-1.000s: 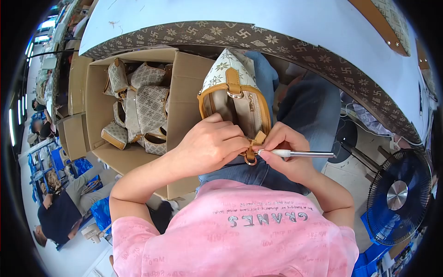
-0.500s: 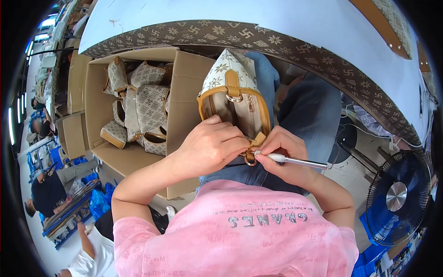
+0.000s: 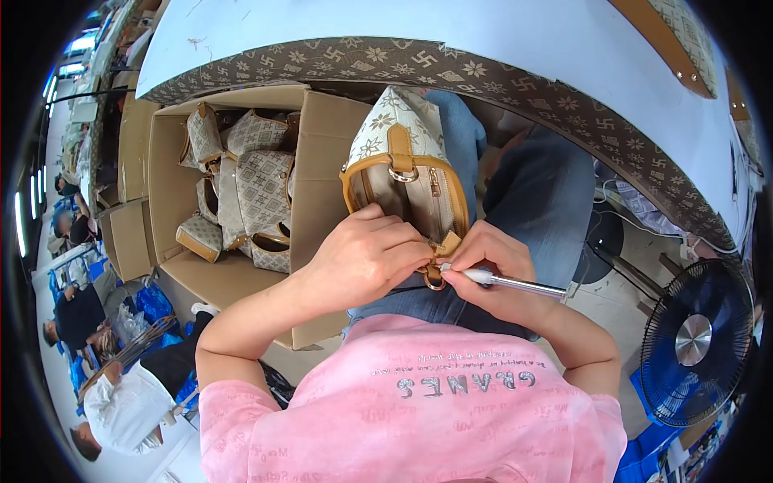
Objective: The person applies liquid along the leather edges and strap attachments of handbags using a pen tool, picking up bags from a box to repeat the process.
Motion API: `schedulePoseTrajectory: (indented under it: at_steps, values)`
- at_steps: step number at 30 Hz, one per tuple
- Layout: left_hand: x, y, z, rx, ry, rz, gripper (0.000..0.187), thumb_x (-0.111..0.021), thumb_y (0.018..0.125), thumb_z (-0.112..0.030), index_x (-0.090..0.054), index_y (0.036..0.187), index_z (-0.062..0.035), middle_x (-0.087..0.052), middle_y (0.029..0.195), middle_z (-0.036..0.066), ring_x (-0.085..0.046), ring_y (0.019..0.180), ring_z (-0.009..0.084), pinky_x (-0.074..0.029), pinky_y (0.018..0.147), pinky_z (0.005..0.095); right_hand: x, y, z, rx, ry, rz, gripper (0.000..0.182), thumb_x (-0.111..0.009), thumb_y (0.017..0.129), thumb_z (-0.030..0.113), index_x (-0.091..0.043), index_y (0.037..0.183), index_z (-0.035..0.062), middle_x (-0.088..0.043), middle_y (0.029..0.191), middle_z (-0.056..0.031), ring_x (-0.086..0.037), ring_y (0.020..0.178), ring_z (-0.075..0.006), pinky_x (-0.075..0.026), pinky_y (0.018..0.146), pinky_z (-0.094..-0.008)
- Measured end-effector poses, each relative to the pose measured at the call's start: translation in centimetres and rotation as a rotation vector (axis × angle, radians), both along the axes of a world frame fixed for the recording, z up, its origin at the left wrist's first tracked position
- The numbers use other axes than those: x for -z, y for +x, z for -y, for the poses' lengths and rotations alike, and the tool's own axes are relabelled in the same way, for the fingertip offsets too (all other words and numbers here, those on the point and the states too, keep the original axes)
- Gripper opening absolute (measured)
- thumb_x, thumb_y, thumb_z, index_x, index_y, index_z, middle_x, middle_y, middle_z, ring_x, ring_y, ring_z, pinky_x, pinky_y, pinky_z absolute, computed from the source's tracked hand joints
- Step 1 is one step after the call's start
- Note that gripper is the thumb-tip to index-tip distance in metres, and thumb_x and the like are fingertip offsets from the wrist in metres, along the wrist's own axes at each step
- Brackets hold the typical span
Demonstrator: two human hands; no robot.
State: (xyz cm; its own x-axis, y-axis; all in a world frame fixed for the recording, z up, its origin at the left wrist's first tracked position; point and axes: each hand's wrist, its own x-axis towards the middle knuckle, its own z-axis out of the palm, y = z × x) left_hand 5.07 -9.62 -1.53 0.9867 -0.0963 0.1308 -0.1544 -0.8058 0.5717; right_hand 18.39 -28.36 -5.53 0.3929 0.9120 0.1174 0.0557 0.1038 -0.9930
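An open patterned bag (image 3: 396, 129) with tan trim lies on my lap, its zipper and lining showing. My left hand (image 3: 366, 256) is closed on the bag's near edge, beside a metal ring. In my right hand (image 3: 493, 262) is a slim silver and white pen-like tool (image 3: 523, 283), pinched between fingers and thumb. The tool's tip touches or nearly touches the tan tab at the ring; my fingertips partly hide that spot.
Left of the bag stands a cardboard box (image 3: 328, 161) holding several patterned bags (image 3: 262, 185). A white table (image 3: 515, 32) curves across the far side. A black fan (image 3: 694, 342) stands at the right. Co-workers (image 3: 129, 406) are at the far left.
The bag and both my hands have shifted very slightly in view, with the same grips. At the lower left, a person in white has come further into view.
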Motion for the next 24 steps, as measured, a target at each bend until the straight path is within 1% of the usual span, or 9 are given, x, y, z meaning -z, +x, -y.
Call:
schedulePoseTrajectory:
  at_steps: [7,10,11,13,14,17,20,21,24]
  values:
    - [-0.2,-0.2,-0.3,0.012,-0.044,-0.055,0.019,-0.076,0.077,-0.010,-0.070,0.095,-0.0059,-0.066,0.088,0.005,-0.065,0.076,0.0207,-0.047,0.072,0.0343,0.2,0.4,0.2,-0.032,0.037,0.050,0.018,-0.075,0.081,-0.004,-0.061,0.089,0.0045,-0.062,0.086,-0.0064,-0.058,0.072,-0.0149,-0.047,0.063,-0.0250]
    - [-1.2,0.3,-1.1,0.046,-0.073,-0.069,0.022,-0.078,0.077,-0.009,-0.070,0.097,-0.0047,-0.068,0.092,0.007,-0.066,0.077,0.0238,-0.049,0.073,0.0360,-0.1,1.0,0.3,0.006,0.044,-0.531,0.014,-0.068,0.088,-0.002,-0.058,0.095,0.0035,-0.059,0.091,-0.0074,-0.055,0.069,-0.0118,-0.052,0.066,-0.0229]
    - [-1.9,0.8,-1.5,0.074,-0.085,-0.067,0.023,-0.078,0.077,-0.010,-0.070,0.098,-0.0041,-0.068,0.093,0.008,-0.065,0.077,0.0253,-0.050,0.074,0.0361,-0.3,1.5,0.1,0.006,0.052,-0.523,0.014,-0.068,0.088,-0.002,-0.058,0.095,0.0035,-0.059,0.091,-0.0074,-0.055,0.069,-0.0118,-0.052,0.066,-0.0229]
    - [-2.4,1.1,-1.6,0.103,-0.086,-0.054,0.024,-0.078,0.077,-0.010,-0.070,0.099,-0.0035,-0.067,0.095,0.009,-0.065,0.077,0.0268,-0.051,0.074,0.0362,-1.3,2.5,-0.2,0.219,0.187,-0.656,0.010,-0.063,0.093,0.003,-0.054,0.097,0.0035,-0.053,0.095,-0.0085,-0.052,0.071,-0.0095,-0.058,0.073,-0.0247]
    - [-2.2,1.2,-1.4,0.074,-0.097,-0.021,0.024,-0.079,0.078,-0.008,-0.069,0.100,-0.0027,-0.067,0.098,0.010,-0.065,0.078,0.0258,-0.051,0.074,0.0347,-2.5,3.0,-0.4,0.213,0.202,-0.643,0.010,-0.063,0.093,0.003,-0.054,0.097,0.0035,-0.053,0.095,-0.0085,-0.052,0.071,-0.0095,-0.058,0.073,-0.0247]
    - [-3.1,2.7,-0.7,0.042,-0.093,0.075,0.025,-0.079,0.079,-0.006,-0.069,0.101,-0.0012,-0.066,0.103,0.011,-0.064,0.079,0.0237,-0.052,0.072,0.0317,-6.3,4.6,-0.6,0.450,0.363,-0.630,0.013,-0.064,0.094,0.009,-0.053,0.093,0.0038,-0.050,0.096,-0.0095,-0.051,0.074,-0.0099,-0.062,0.077,-0.0306]
    - [-5.5,4.6,0.8,-0.208,-0.509,-0.027,0.024,-0.076,0.082,0.001,-0.068,0.104,0.0008,-0.063,0.105,0.008,-0.064,0.085,0.0154,-0.051,0.072,0.0264,-8.5,5.5,0.6,0.393,0.698,-0.602,0.009,-0.060,0.093,0.001,-0.053,0.098,0.0000,-0.051,0.102,-0.0112,-0.059,0.078,-0.0120,-0.062,0.082,-0.0361]
    - [-5.7,4.9,1.3,-0.177,-0.499,-0.011,0.024,-0.076,0.082,0.001,-0.068,0.104,0.0008,-0.063,0.105,0.008,-0.064,0.085,0.0154,-0.051,0.072,0.0264,-9.0,5.5,1.0,0.405,0.721,-0.576,0.009,-0.060,0.093,0.001,-0.053,0.098,0.0000,-0.051,0.102,-0.0112,-0.059,0.078,-0.0120,-0.062,0.082,-0.0361]
    - [-4.8,5.1,2.7,-0.318,-0.807,-0.113,0.022,-0.074,0.084,0.004,-0.068,0.105,0.0021,-0.061,0.104,0.005,-0.061,0.089,0.0098,-0.049,0.074,0.0238,-9.0,4.9,1.9,0.303,0.510,-0.564,0.007,-0.058,0.093,-0.002,-0.052,0.095,0.0004,-0.051,0.097,-0.0102,-0.058,0.075,-0.0114,-0.062,0.083,-0.0368]
